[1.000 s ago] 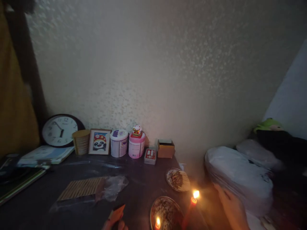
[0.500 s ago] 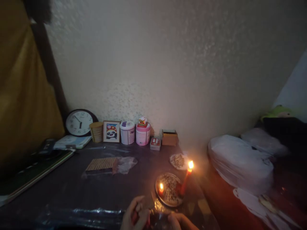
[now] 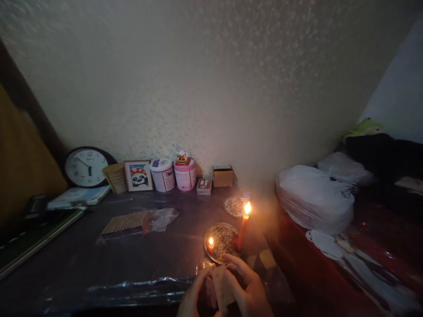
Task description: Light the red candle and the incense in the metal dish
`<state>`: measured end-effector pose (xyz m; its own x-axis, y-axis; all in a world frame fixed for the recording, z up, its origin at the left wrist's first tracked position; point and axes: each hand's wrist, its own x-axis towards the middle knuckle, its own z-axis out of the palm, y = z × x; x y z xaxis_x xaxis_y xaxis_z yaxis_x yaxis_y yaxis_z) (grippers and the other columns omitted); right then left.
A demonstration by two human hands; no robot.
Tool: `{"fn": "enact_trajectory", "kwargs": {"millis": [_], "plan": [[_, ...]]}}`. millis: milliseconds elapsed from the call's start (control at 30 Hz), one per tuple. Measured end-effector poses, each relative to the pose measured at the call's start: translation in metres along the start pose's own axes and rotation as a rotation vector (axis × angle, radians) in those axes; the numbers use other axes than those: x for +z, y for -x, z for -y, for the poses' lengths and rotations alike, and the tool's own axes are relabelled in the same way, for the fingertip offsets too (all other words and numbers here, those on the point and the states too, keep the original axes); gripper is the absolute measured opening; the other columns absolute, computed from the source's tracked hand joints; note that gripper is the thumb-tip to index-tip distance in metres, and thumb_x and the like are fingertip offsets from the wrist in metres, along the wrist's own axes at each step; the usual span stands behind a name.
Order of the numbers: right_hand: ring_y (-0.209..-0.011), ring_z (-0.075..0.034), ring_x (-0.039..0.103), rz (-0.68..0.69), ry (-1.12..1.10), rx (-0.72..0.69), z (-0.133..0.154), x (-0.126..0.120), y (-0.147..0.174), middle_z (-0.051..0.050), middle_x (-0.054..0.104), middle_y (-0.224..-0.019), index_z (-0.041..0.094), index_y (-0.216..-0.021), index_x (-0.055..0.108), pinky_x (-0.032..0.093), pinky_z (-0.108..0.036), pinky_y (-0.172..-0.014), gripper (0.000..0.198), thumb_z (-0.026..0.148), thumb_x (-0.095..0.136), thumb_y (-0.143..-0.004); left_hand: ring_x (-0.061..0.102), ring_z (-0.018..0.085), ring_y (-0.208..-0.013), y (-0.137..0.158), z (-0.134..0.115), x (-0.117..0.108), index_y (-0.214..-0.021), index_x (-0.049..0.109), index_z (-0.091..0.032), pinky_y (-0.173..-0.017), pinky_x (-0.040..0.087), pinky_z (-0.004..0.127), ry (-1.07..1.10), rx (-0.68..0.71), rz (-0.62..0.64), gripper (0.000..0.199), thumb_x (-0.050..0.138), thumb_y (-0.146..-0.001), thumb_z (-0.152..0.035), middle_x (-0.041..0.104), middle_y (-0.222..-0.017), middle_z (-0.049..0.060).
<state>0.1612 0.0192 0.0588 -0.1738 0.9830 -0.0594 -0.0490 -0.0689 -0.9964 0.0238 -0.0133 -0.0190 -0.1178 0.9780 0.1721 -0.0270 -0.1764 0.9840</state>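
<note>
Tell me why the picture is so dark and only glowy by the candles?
In the head view, the only bright spots are two flames: the tall red candle and a short candle on the round plate. Their orange glow lights the left hand, the right hand and the small box they hold; the clock stays dim; the edges look bent and grainy.

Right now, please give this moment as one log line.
left hand: on small box | right hand: on small box | beside: dish with lit candles
</note>
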Motion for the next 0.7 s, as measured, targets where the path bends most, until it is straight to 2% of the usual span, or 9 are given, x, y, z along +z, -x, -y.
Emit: {"fn": "enact_trajectory", "kwargs": {"millis": [67, 133, 233, 333, 433, 567, 700], "plan": [[-0.075, -0.023, 0.066, -0.028, -0.029, 0.002, -0.001, 0.000, -0.001, -0.005, 0.071, -0.077, 0.017, -0.095, 0.067, 0.050, -0.028, -0.066, 0.034, 0.043, 0.069, -0.073, 0.056, 0.016, -0.062, -0.001, -0.006, 0.003, -0.124, 0.051, -0.028, -0.064, 0.045, 0.029, 0.198, -0.023, 0.013, 0.065, 0.077, -0.065, -0.029, 0.060, -0.069, -0.003], [-0.068, -0.020, 0.064, -0.072, -0.047, -0.030, -0.004, 0.000, -0.002, -0.003, 0.069, -0.071, 0.017, -0.088, 0.065, 0.048, -0.026, -0.060, 0.030, 0.043, 0.070, -0.073, 0.056, 0.014, -0.059, -0.003, -0.013, 0.005, -0.116, 0.057, -0.023, -0.059, 0.043, 0.027, 0.373, -0.084, 0.055, 0.052, 0.075, -0.069, -0.035, 0.061, -0.067, -0.002], [-0.059, -0.016, 0.060, -0.079, -0.068, -0.096, -0.006, 0.000, -0.001, 0.000, 0.064, -0.066, 0.018, -0.082, 0.060, 0.046, -0.024, -0.055, 0.027, 0.042, 0.069, -0.075, 0.059, 0.016, -0.053, -0.007, -0.022, 0.007, -0.096, 0.065, -0.014, -0.053, 0.042, 0.028, 0.602, -0.289, 0.126, 0.035, 0.062, -0.080, -0.045, 0.064, -0.061, 0.004], [-0.056, -0.014, 0.058, -0.036, -0.059, -0.124, -0.005, 0.003, 0.002, 0.002, 0.061, -0.063, 0.020, -0.079, 0.055, 0.045, -0.023, -0.053, 0.023, 0.040, 0.066, -0.079, 0.060, 0.017, -0.052, -0.010, -0.025, 0.006, -0.085, 0.067, -0.015, -0.053, 0.042, 0.029, 0.786, -0.433, 0.084, 0.031, 0.061, -0.080, -0.045, 0.065, -0.062, 0.006], [-0.057, -0.015, 0.060, -0.032, -0.060, -0.137, -0.005, 0.006, 0.004, 0.002, 0.062, -0.063, 0.020, -0.078, 0.055, 0.048, -0.024, -0.054, 0.022, 0.039, 0.066, -0.079, 0.058, 0.016, -0.055, -0.011, -0.028, 0.002, -0.083, 0.067, -0.015, -0.054, 0.043, 0.028, 0.737, -0.414, 0.060, 0.032, 0.071, -0.072, -0.044, 0.066, -0.065, 0.006], [-0.067, -0.019, 0.064, 0.018, -0.081, -0.097, -0.008, 0.005, 0.001, -0.001, 0.066, -0.070, 0.018, -0.083, 0.060, 0.051, -0.028, -0.064, 0.022, 0.038, 0.067, -0.078, 0.057, 0.014, -0.058, -0.012, -0.032, -0.006, -0.093, 0.065, -0.016, -0.059, 0.043, 0.027, 0.621, -0.326, 0.026, 0.036, 0.075, -0.069, -0.040, 0.067, -0.067, 0.004], [-0.073, -0.019, 0.064, 0.036, -0.106, -0.035, -0.017, 0.002, -0.005, -0.003, 0.067, -0.076, 0.017, -0.085, 0.064, 0.050, -0.028, -0.067, 0.032, 0.048, 0.063, -0.080, 0.058, 0.014, -0.063, -0.013, -0.032, -0.010, -0.098, 0.063, -0.019, -0.066, 0.046, 0.028, 0.365, -0.142, -0.111, 0.039, 0.079, -0.066, -0.033, 0.065, -0.071, 0.000]]}}
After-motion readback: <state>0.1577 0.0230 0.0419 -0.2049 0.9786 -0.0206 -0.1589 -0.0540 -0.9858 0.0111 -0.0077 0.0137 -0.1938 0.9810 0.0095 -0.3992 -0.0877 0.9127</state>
